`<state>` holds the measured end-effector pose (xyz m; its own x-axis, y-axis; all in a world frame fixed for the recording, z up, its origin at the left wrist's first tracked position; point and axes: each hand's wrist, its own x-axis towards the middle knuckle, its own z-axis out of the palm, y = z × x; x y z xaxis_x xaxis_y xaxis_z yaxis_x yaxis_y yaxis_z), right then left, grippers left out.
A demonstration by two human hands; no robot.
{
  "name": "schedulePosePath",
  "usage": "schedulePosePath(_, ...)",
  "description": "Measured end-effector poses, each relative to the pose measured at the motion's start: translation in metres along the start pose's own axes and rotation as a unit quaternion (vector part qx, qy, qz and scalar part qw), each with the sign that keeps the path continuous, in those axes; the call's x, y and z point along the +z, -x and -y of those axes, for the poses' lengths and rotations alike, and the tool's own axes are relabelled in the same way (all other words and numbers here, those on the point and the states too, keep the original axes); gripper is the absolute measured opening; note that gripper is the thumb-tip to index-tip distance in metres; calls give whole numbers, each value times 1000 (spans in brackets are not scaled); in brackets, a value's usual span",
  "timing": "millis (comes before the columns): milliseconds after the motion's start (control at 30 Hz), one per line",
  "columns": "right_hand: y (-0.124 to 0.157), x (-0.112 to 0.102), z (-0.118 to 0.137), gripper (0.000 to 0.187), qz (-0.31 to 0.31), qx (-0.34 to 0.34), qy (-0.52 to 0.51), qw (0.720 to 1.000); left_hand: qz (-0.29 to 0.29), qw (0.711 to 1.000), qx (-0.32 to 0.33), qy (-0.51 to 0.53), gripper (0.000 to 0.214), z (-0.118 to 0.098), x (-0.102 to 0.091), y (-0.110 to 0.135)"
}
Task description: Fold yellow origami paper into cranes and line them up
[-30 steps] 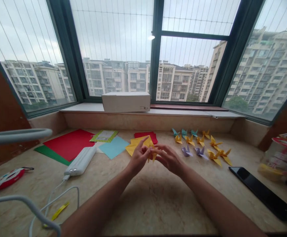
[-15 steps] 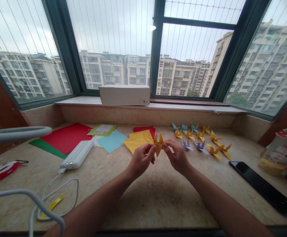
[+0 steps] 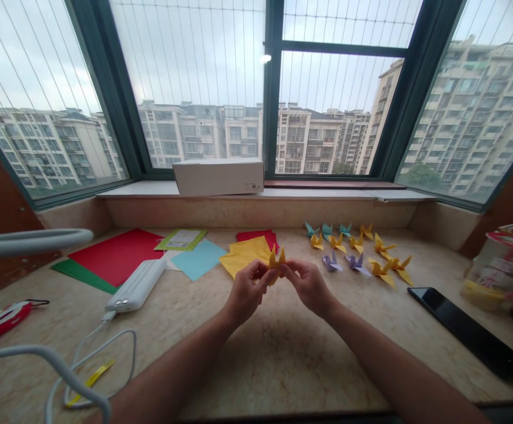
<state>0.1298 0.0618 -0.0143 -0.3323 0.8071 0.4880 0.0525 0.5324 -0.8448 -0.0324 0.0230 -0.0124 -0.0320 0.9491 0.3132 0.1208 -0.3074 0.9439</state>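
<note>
Between my two hands is a small yellow origami crane, its two points sticking upward. My left hand pinches its left side between thumb and fingers. My right hand pinches the right side the same way. The crane's lower part is partly covered by my fingertips. Just behind my left hand lies a stack of yellow paper sheets, with red paper squares behind it. To the right of my hands stand several folded cranes: teal ones, yellow ones and purple ones.
At left lie a large red sheet, a green sheet, a light blue sheet and a white power bank with a cable. At right are a black phone and a plastic cup. A white box sits on the sill.
The view has tilted up and shifted a little. Both hands still hold the crane, which sits slightly lower in their fingers, and the hands are a little closer together.
</note>
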Motion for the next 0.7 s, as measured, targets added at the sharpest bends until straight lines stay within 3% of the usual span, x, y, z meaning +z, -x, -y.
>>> schedulePosePath(167, -4, -3, 1, 34, -37, 29, -53, 998, 18, 999, 9, -25, 32, 4, 2, 1)
schedulePosePath(367, -6, -4, 3, 36, -62, 61, -88, 992, 61, 998, -11, 22, 34, 2, 7, 3)
schedulePosePath(700, -8, -5, 6, 32, -33, 50, -128, 990, 60, 993, -64, 79, 43, -8, 8, 3)
